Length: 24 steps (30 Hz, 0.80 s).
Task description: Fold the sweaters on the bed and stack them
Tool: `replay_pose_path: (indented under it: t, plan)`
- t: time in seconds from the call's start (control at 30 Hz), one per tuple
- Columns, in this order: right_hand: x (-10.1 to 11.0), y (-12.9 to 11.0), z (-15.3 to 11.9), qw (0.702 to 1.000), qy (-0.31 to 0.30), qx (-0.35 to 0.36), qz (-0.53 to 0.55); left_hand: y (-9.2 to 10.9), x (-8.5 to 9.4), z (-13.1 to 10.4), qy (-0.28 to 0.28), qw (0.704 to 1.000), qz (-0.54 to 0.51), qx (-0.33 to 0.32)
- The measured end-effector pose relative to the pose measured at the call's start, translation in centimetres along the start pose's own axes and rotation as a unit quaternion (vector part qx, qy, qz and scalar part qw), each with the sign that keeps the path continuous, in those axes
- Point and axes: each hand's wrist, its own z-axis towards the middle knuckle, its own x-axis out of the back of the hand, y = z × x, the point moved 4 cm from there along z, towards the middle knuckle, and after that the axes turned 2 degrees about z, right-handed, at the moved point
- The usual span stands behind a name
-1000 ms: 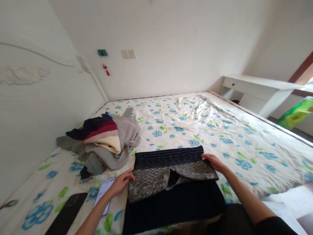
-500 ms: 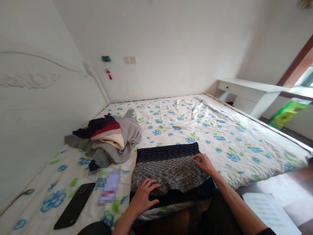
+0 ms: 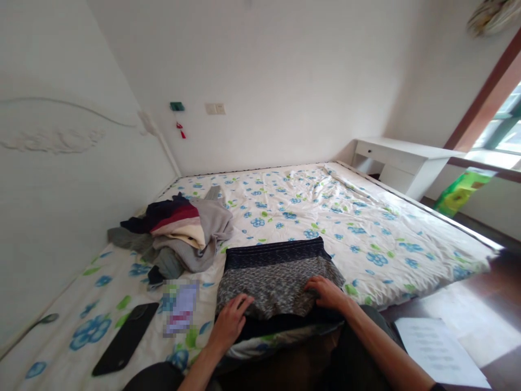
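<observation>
While both hands rest flat on the sweater (image 3: 277,279) at the bed's (image 3: 366,228) near edge, I read it as mid-fold: left hand (image 3: 228,325) spread open, right hand (image 3: 325,290) palm down, gripping nothing. Next, I judge, comes pressing the fold flat.

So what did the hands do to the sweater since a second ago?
Both hands left the sweater's side edges and slid toward the person; the left hand and right hand now press flat on its near part. The speckled grey layer now lies smooth over the dark part. The clothes pile and black phone stayed put.
</observation>
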Motion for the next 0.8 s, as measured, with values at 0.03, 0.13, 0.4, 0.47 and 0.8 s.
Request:
replay_pose_path:
  t: [0.03, 0.13, 0.4, 0.47, 0.8]
  plan:
    - [0.4, 0.1, 0.1, 1.000, 0.004, -0.010, 0.009, 0.3, 0.5, 0.1, -0.004, 1.000, -0.013, -0.005]
    - [1.6, 0.8, -0.2, 0.996, 0.018, -0.028, 0.086, 0.9, 2.3, 0.3, -0.007, 0.998, -0.059, -0.004]
    - [1.0, 3.2, -0.9, 0.986, -0.028, -0.052, 0.157, -2.0, 3.7, -0.9, -0.096, 0.974, -0.202, 0.037]
    - [2.5, 4.3, -0.1, 0.981, 0.088, -0.089, 0.151, -4.4, 4.6, 0.1, -0.028, 0.967, -0.227, 0.115]
    - [4.8, 11.7, 2.4, 0.883, 0.238, -0.371, 0.162, -10.0, 5.0, 3.4, 0.063, 0.894, -0.284, 0.341]
